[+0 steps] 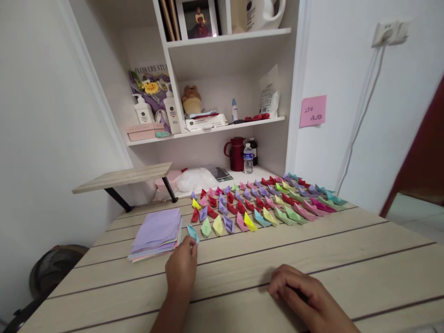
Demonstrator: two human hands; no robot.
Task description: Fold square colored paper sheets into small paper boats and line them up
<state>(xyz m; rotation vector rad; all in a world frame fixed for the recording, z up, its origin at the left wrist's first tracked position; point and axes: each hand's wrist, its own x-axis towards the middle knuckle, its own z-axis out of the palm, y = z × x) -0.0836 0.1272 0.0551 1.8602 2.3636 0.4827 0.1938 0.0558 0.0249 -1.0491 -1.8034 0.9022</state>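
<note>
My left hand point(182, 264) is closed, its fingertips pinching the near end of a light blue folded paper boat point(192, 233) at the left end of the front row. Just left of that hand lies a stack of square paper sheets point(157, 230), lilac on top with other colours below. A pale green paper boat point(206, 228) stands right beside the blue one. My right hand point(300, 292) rests on the table with its fingers curled in, and nothing shows in it.
Rows of coloured paper boats point(249, 206) cover the back of the wooden table point(243, 268). A small raised shelf point(128, 177) stands at back left. Behind are white shelves with a red jug point(237, 155) and a water bottle point(248, 159). A pink note point(312, 111) hangs on the wall.
</note>
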